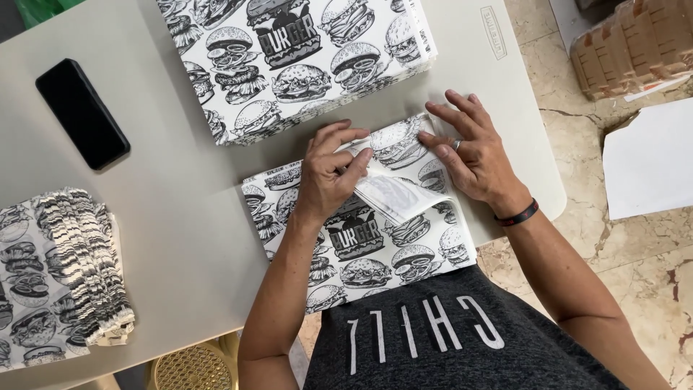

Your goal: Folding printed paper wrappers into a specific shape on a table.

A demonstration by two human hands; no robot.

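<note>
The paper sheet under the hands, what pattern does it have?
The paper sheet has black-and-white burger drawings, seen in the head view.

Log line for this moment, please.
left hand: pinching folded corner of printed paper sheet | right hand: flat on fold | paper stack behind | phone left

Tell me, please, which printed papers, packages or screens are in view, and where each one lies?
Sheet: table's near edge, under both hands, black-and-white drawings.
Stack: table's far side, same print.
Folded pile: left, fanned.
Phone: far left, black, screen dark.
Brown bundle: floor, top right.
</note>
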